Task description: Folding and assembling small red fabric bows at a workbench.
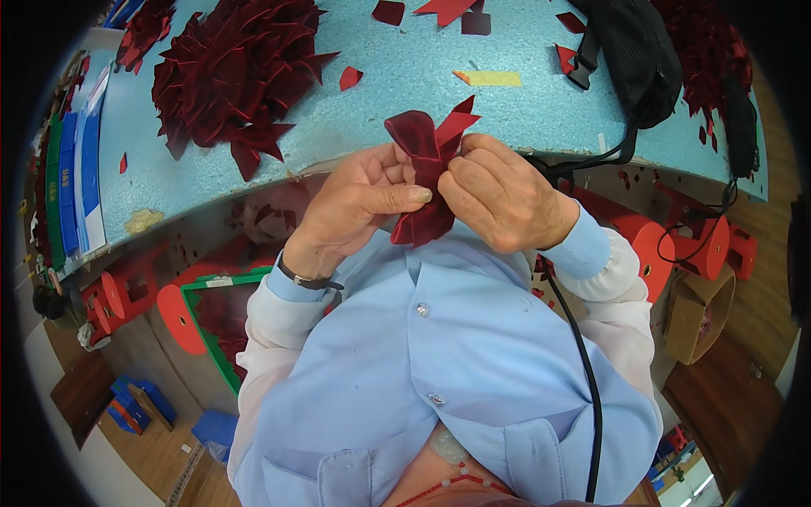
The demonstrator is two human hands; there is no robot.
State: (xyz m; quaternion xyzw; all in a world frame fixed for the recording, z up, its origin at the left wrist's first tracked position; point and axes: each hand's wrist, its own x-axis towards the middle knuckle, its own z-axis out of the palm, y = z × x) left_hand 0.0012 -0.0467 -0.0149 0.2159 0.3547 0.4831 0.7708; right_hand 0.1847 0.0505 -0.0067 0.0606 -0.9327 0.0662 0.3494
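Note:
A dark red velvet ribbon bow (425,145) is held up between my hands, just in front of the near edge of the table. My left hand (363,196) pinches its left side, the thumb laid across the lower loop. The fingers of my right hand (498,190) are curled closed at the bow's right side, gripping it near the middle. One loop and a pointed tail stand up above my fingers, and another loop hangs below. My right fingertips are partly hidden.
The pale blue table (363,101) bears a big pile of dark red bows (236,76) at left and scattered ribbon scraps. A black bag (642,59) with straps lies at right. Below are red spools (179,318) and a green-rimmed crate (190,291). A black cable (583,355) crosses my shirt.

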